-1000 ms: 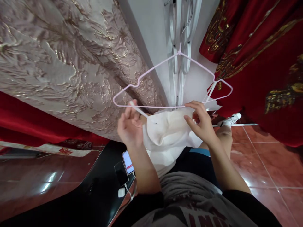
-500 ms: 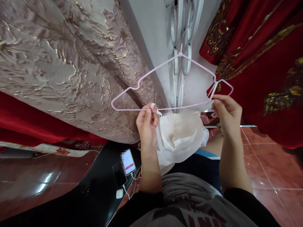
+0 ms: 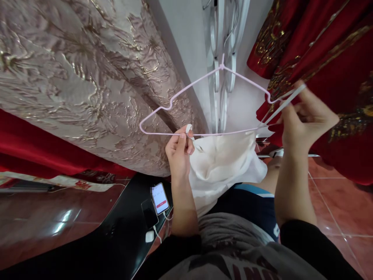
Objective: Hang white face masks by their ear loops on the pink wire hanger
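Observation:
A pink clothes hanger (image 3: 198, 82) hangs by its hook on a white metal rack. My left hand (image 3: 180, 149) is closed around the hanger's bottom bar, with a white strap looped over its forefinger. My right hand (image 3: 305, 116) covers the hanger's right end. Its forefinger stretches a second white strap (image 3: 284, 105) up and outward past that end, and the thumb presses near the hanger's tip. Below the bar hangs a white garment (image 3: 224, 159), gathered between my hands over my lap; the straps run up from it.
The white metal rack (image 3: 216, 39) stands against the wall. Pale embossed curtain (image 3: 110, 70) fills the left, and red gold-trimmed cloth (image 3: 335, 50) the right. On a black bench (image 3: 116, 217) lie a lit phone (image 3: 160, 199), a dark phone (image 3: 149, 214) and a small white case (image 3: 149, 236) with cables.
My right hand has moved right and up, pulling its strap outward past the hanger's end. The garment's right side has spread to the right. My left hand stays on the bar.

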`<state>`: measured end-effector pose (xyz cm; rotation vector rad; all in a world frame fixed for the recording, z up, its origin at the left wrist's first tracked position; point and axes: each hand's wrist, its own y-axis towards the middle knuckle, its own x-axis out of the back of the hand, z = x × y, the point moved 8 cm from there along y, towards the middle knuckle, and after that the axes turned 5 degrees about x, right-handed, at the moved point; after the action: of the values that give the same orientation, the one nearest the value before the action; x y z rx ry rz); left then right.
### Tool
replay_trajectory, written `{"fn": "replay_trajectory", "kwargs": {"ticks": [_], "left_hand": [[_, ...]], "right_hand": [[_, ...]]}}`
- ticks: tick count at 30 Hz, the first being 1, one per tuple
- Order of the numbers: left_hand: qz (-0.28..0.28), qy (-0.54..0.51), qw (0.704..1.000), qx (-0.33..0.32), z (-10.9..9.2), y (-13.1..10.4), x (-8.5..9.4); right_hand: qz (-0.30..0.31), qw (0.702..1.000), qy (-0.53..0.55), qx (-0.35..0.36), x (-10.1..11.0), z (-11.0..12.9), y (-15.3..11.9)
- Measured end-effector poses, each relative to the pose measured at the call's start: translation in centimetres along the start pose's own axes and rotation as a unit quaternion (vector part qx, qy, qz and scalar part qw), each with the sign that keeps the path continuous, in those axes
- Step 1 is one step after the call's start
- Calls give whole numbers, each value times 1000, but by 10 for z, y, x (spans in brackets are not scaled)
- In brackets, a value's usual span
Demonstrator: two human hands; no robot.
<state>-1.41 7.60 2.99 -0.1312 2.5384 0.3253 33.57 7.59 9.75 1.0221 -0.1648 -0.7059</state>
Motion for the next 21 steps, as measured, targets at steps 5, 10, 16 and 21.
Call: {"fn": "replay_trajectory", "kwargs": {"ticks": [5,10,16,21], "left_hand": [[2,-5,1000,20,0,5,5],[-29,-16,999,38,4,4,6],[-31,-19,999,14,8,1,4],[-18,7,1000,1,14,-3,-3]], "right_hand": [[-99,993,62,24,33,-30,-6],[-25,999,22,0,22,3,-31],[-85,995,8,56,36,3,-49],[-149,984,-6,96,27,20,-75]]}}
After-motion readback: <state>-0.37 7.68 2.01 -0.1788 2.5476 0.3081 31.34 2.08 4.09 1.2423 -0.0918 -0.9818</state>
